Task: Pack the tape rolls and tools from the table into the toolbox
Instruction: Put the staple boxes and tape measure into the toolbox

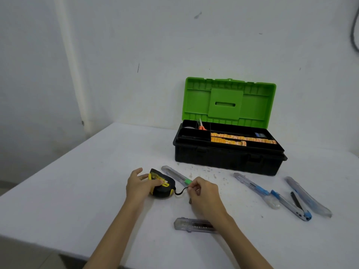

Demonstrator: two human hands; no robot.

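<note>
A black and yellow tape measure rests on the table in front of me. My left hand holds its left side, thumb on top. My right hand pinches the tape measure's black wrist strap at its right. Behind them lies a utility knife with a green slider. The black toolbox stands open at the back right, its green lid upright. Its top tray holds orange scissors and orange measuring tape strips.
A clear utility knife lies partly under my right forearm. To the right lie a blue-slider knife, blue-handled pliers and another grey knife. The table's near edge and left edge drop off; a wall stands close behind the toolbox.
</note>
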